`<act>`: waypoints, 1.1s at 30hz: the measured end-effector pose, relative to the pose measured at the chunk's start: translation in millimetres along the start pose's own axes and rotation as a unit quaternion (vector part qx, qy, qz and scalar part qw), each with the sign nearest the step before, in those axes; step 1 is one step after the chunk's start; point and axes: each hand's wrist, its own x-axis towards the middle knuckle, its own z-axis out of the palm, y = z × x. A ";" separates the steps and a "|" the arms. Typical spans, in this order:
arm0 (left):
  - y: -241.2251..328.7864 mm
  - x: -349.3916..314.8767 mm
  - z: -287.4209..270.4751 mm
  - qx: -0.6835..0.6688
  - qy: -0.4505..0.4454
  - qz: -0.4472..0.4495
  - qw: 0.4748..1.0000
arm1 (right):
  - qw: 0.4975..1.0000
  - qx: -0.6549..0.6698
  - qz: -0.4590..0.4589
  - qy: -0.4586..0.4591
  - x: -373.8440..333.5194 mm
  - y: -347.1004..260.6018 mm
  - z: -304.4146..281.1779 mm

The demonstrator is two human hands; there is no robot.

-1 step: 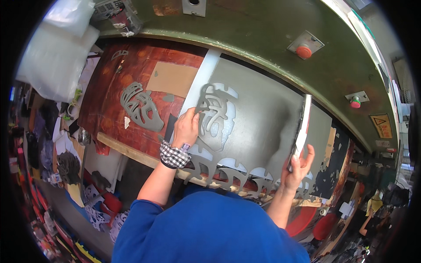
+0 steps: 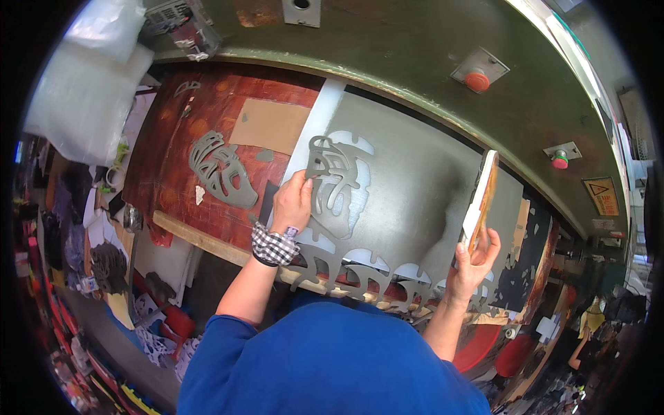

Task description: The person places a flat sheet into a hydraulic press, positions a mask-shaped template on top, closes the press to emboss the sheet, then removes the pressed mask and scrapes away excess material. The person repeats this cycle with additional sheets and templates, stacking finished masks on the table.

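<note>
Between the fingers and thumb of my left hand (image 2: 292, 206), closed, is a thin grey cut-out piece (image 2: 315, 160) with curved strips and openings. It is over a cut-out gap in the dark grey sheet (image 2: 408, 166), where pale blue shows through. My right hand (image 2: 473, 268) grips the lower end of a flat, narrow tool (image 2: 475, 207), raised on edge above the sheet's right part. The tool has a white edge and an orange-brown side; its exact kind is unclear. On the red-brown board to the left lies a stack of similar grey cut-outs (image 2: 223, 169).
A brown rectangular sheet (image 2: 273, 124) lies on the red-brown board (image 2: 155, 159). Across the far side runs a green machine beam (image 2: 394, 45) with a red push button (image 2: 477, 81). Grey lattice offcuts (image 2: 360, 280) hang along the near edge. Clear plastic bags (image 2: 86, 97) are at far left.
The tool in my right hand has turned, so more of its orange-brown side shows. In my left hand the grey cut-out has risen slightly and its openings show more plainly.
</note>
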 end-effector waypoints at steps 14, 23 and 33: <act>-48.3 -59.6 -101.2 -0.351 0.172 -0.182 0.902 | 0.878 -0.412 -0.176 -0.167 -14.2 68.2 56.5; -60.2 -106.1 -42.5 0.082 0.223 0.009 0.971 | 0.957 -0.220 -0.191 0.001 13.1 33.8 -1.3; -51.0 -92.9 -43.8 0.036 0.269 0.041 0.962 | 0.810 -0.421 -0.256 0.319 -9.1 -35.7 -94.0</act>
